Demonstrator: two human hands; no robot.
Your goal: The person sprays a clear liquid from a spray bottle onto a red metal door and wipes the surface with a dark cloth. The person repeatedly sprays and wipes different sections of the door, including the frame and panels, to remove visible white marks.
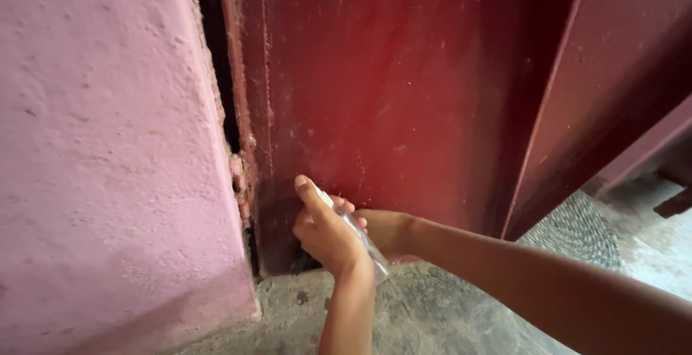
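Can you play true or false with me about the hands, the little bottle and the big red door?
1. The left hand holds a small clear bottle. True.
2. The wall beside the door is blue. False: it is pink and rough.
3. The right hand is low down, close to the dark red door. True.
4. The bottle is lying on the floor. False: it is up in the left hand, above the grey concrete floor.
5. A round woven mat lies on the floor past the door's edge. True.
6. The door is painted green. False: it is dark red.
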